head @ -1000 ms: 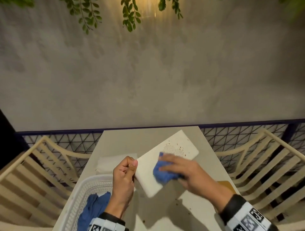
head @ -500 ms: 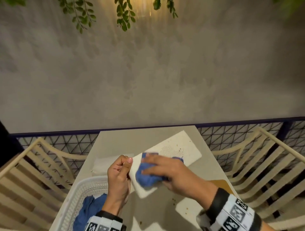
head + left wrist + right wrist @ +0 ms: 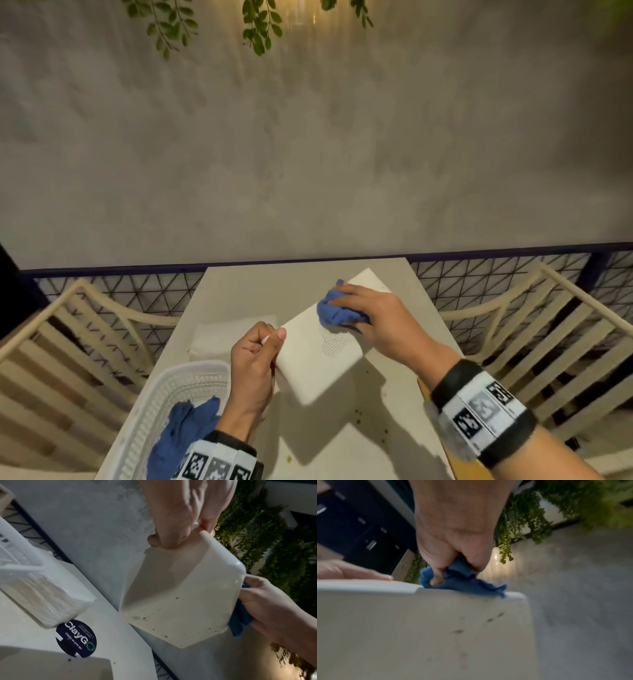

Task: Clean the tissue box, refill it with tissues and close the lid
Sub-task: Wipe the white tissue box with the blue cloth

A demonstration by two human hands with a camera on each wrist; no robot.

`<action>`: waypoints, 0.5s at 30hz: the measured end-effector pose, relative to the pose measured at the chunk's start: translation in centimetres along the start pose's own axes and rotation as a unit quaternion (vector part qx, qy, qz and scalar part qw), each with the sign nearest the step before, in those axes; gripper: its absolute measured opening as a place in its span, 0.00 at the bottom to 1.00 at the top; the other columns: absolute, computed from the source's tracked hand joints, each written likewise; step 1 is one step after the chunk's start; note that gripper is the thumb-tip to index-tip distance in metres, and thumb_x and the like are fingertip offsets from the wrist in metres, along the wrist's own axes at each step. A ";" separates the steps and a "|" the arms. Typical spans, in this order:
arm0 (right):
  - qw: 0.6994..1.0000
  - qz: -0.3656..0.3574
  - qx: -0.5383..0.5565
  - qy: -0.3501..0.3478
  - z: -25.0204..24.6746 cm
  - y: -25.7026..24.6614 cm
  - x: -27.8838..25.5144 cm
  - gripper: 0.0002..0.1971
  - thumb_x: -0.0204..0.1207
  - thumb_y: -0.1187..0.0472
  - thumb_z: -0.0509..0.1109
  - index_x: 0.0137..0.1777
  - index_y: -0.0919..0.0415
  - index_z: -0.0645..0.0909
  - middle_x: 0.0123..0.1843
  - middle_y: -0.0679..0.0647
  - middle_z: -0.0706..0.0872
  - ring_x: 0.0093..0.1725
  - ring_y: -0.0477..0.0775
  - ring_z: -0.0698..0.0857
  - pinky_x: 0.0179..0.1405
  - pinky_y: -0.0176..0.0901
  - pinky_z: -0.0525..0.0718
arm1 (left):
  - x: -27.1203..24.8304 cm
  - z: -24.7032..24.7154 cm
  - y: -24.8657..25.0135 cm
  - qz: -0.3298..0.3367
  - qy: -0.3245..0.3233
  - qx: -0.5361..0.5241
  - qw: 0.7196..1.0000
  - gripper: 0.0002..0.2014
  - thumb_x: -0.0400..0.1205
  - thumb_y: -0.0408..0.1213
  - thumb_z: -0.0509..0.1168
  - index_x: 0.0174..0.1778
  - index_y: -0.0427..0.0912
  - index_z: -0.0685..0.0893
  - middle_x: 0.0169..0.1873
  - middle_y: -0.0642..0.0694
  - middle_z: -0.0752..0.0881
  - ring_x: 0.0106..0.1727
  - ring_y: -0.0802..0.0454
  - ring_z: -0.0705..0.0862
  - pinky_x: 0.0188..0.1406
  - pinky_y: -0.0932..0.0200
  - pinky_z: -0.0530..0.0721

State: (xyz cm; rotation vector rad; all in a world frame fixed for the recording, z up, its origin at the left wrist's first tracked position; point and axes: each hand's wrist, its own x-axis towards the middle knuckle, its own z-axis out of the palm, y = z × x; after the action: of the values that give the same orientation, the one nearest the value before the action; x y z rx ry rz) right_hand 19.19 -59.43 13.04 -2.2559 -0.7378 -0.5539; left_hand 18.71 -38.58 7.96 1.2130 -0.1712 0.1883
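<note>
Head view catches the cleaning step: left hand point(image 3: 255, 368) pinches the tissue box point(image 3: 318, 356) edge while right hand point(image 3: 380, 320), fingers gripping the blue cloth point(image 3: 334, 310), should next wipe the remaining specks.

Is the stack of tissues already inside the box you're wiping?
No: in the left wrist view the tissue stack lies on the table beside the tissue box, which looks hollow.

Grey plaster wall point(image 3: 308, 154), hanging foliage point(image 3: 260, 31), slatted cream chairs point(image 3: 534, 325) flanking pale table point(image 3: 246, 291), mesh railing point(image 3: 479, 277).
</note>
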 end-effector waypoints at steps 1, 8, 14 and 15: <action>1.000 0.007 -0.011 0.011 0.6 -0.7 0.6 0.20 0.65 0.73 0.72 0.57 0.61 0.86 0.64 0.60 0.85 0.65 0.42 0.76 0.68 0.36 0.71 | 0.2 0.1 0.0 -0.001 0.011 -0.006 1.000 0.17 0.66 0.38 0.71 0.19 0.48 0.69 0.20 0.51 0.67 0.26 0.56 0.64 0.27 0.60 0.63; 0.998 -0.009 -0.026 -0.054 -0.7 1.2 -1.5 0.21 0.66 0.74 0.69 0.59 0.58 0.85 0.68 0.57 0.82 0.71 0.41 0.72 0.72 0.36 0.69 | 0.2 -1.0 0.1 0.015 0.015 -0.007 1.000 0.18 0.68 0.34 0.68 0.17 0.49 0.68 0.19 0.54 0.67 0.24 0.58 0.63 0.24 0.65 0.64; 0.983 -0.132 0.002 -0.131 2.9 -2.8 -1.0 0.23 0.62 0.81 0.70 0.57 0.66 0.84 0.64 0.67 0.83 0.69 0.52 0.74 0.70 0.27 0.63 | 0.9 -0.7 -0.3 0.011 0.053 -0.041 0.998 0.19 0.69 0.31 0.68 0.17 0.48 0.67 0.17 0.53 0.66 0.22 0.58 0.64 0.21 0.66 0.65; 0.974 -0.153 -0.002 -0.169 2.1 -2.1 -1.9 0.23 0.65 0.79 0.70 0.59 0.63 0.84 0.67 0.64 0.82 0.73 0.50 0.72 0.73 0.33 0.65 | 0.8 -0.9 -0.1 0.010 0.048 -0.039 0.998 0.18 0.68 0.32 0.68 0.16 0.48 0.67 0.17 0.53 0.66 0.22 0.58 0.63 0.21 0.66 0.65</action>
State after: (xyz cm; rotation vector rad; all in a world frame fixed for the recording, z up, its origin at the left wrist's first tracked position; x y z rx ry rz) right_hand 16.77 -57.35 11.52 -2.2803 -1.2700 -0.3093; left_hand 19.55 -37.75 7.73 1.1224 -0.1052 0.2540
